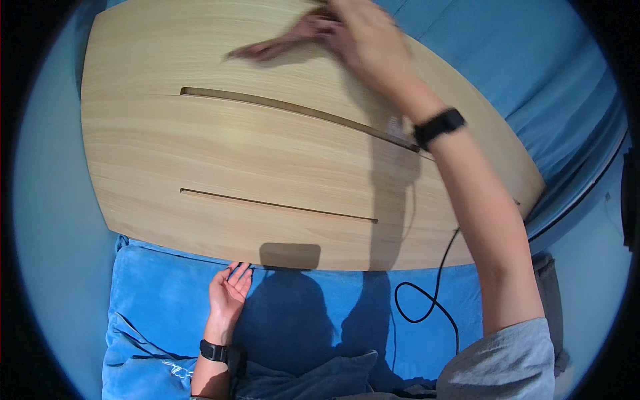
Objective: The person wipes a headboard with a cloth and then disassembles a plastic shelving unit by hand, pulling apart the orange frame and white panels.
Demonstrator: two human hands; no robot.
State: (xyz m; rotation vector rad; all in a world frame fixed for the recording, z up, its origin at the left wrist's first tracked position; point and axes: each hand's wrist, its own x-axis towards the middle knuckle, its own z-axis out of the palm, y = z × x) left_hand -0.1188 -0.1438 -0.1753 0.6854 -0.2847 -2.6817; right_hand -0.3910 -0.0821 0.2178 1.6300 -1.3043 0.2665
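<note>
My right hand (373, 47) reaches across to the far part of a light wooden tabletop (267, 153), blurred by motion. It is closed on a crumpled brownish-pink cloth (283, 45), whose loose end trails to the left over the wood. Down at the near edge, my left hand (230, 290) lies palm up over blue fabric, fingers apart and slightly bent. Its fingertips meet the table's edge; whether they touch its underside I cannot tell.
Two long slots, a wide one (293, 110) and a narrow one (280, 205), run across the tabletop. A black cable (435, 303) loops over the near right edge onto a blue plush cover (167, 280). Blue curtain-like fabric (507, 67) hangs at the far right.
</note>
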